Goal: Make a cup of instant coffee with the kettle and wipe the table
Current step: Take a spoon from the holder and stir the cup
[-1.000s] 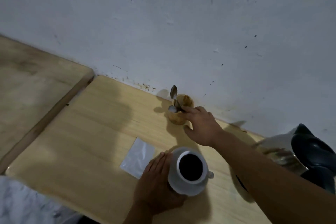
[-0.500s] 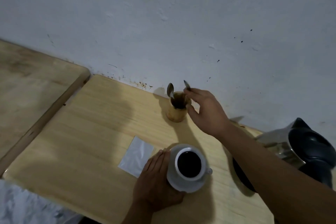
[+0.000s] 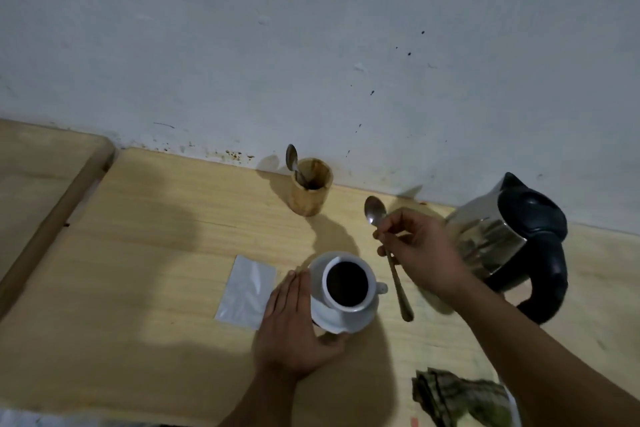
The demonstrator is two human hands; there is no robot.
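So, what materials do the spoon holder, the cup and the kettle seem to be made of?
Spoon holder: probably wood or bamboo, matte tan with darker patches. Cup: likely glazed ceramic, smooth glossy white. Kettle: polished metal body with mirror-like reflections; lid and handle look like black plastic.

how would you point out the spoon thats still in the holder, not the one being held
Find the wooden table against the white wall. At its back edge stands a small wooden cup; the spoon leans inside it, bowl up. The other spoon is in the right hand beside the kettle.
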